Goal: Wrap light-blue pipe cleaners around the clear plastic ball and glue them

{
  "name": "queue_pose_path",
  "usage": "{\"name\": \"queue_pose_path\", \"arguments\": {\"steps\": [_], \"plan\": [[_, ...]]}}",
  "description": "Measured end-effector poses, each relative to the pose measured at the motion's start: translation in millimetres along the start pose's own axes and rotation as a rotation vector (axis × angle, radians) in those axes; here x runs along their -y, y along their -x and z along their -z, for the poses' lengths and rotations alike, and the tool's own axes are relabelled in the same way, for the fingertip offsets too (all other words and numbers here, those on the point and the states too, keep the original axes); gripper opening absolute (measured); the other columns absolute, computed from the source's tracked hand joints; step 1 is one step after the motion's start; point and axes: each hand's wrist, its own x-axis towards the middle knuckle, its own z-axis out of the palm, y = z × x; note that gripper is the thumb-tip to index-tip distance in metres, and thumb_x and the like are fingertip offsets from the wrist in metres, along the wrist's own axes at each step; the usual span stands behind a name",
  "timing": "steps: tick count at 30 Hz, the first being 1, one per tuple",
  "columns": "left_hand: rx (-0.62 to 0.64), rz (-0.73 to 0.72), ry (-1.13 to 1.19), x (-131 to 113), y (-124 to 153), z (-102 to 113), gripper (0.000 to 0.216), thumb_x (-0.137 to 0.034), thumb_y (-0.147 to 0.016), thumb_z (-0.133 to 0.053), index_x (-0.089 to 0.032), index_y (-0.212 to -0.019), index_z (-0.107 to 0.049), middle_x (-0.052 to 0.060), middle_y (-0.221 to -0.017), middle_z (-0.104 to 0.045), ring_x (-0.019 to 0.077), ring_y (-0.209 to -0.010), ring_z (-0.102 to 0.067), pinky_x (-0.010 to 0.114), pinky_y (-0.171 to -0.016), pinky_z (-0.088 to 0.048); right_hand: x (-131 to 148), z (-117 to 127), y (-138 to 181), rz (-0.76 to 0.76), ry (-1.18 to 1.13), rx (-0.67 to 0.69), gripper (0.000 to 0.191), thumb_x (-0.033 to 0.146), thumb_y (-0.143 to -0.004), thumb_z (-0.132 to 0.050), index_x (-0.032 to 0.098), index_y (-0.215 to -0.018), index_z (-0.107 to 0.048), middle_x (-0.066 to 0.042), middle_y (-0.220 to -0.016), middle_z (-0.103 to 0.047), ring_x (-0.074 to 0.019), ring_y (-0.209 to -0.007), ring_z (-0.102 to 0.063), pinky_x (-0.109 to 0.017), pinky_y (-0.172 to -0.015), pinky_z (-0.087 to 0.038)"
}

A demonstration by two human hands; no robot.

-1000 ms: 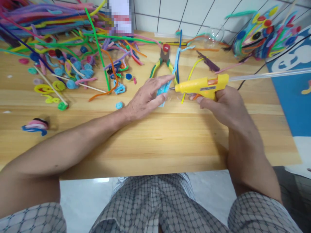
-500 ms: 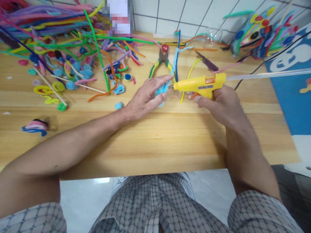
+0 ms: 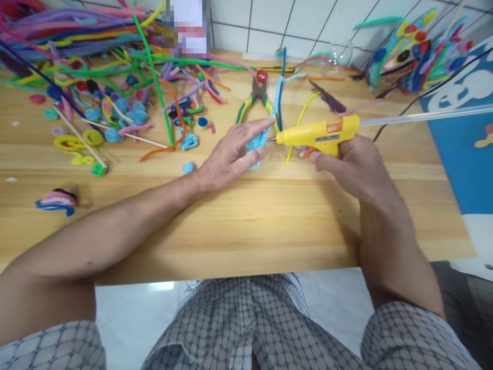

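Observation:
My left hand point(image 3: 229, 156) is closed around light-blue pipe cleaners point(image 3: 259, 143), which lie side by side over what looks like a clear plastic piece. One light-blue strand point(image 3: 276, 100) runs up from between the fingers. In my right hand point(image 3: 356, 167) is a yellow glue gun point(image 3: 308, 133), a finger at its orange trigger. The metal nozzle points left and is close to the light-blue strands; whether it touches them I cannot tell. A long clear glue stick point(image 3: 419, 119) sticks out of the gun's back.
Pliers point(image 3: 260, 92) with green-yellow handles lie beyond my left hand, a red ball at their jaws. Cut pipe cleaners and coils point(image 3: 111, 110) cover the left side. Two colourful fish-like figures point(image 3: 408, 59) stand back right, near a black cord point(image 3: 408, 105) and a blue mat point(image 3: 462, 154).
The glue gun and my right hand have shifted very slightly right, drawing the nozzle back a touch. My left hand stays in place.

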Motion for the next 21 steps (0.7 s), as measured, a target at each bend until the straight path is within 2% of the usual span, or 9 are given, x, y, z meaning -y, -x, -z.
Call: {"name": "queue_pose_path", "arguments": {"steps": [8,12,18,21], "plan": [[-0.013,0.028,0.028,-1.8,-0.9,-0.4,0.069,-0.077,-0.114,-0.046,-0.039,-0.171,-0.053,0.008,-0.173,-0.064,0.0351,-0.16,-0.062,0.063,-0.137,-0.048,1.6,-2.9,0.0,0.013,-0.01,-0.054,0.022,0.054,-0.093,-0.087,0.033,-0.091,-0.08,-0.003,-0.095,-0.084,-0.0316,-0.098,-0.079,-0.046,-0.085,-0.069],[-0.011,0.032,0.029,-2.0,-0.8,0.0,0.072,-0.08,-0.113,-0.046,-0.037,-0.17,-0.054,0.009,-0.172,-0.064,0.0355,-0.161,-0.061,0.063,-0.138,-0.047,2.2,-2.7,0.2,0.017,-0.015,-0.027,0.022,0.054,-0.093,-0.088,0.033,-0.094,-0.081,-0.002,-0.094,-0.083,-0.0306,-0.095,-0.078,-0.044,-0.081,-0.068],[0.003,0.031,0.008,-2.5,-0.5,0.5,0.071,-0.076,-0.115,-0.044,-0.036,-0.173,-0.05,0.01,-0.174,-0.063,0.035,-0.162,-0.06,0.062,-0.138,-0.047,7.0,-3.2,-1.1,-0.042,-0.042,0.0,0.012,0.039,-0.088,-0.086,0.028,-0.087,-0.081,-0.003,-0.09,-0.084,-0.0243,-0.08,-0.071,-0.036,-0.069,-0.055],[0.002,0.021,0.009,-2.0,-0.6,0.2,0.069,-0.074,-0.116,-0.043,-0.037,-0.174,-0.05,0.008,-0.175,-0.062,0.0356,-0.162,-0.06,0.063,-0.138,-0.046,4.9,-2.3,-2.1,-0.056,-0.055,0.006,0.013,0.038,-0.087,-0.086,0.026,-0.087,-0.081,-0.005,-0.084,-0.081,-0.024,-0.078,-0.068,-0.037,-0.069,-0.052]]}}
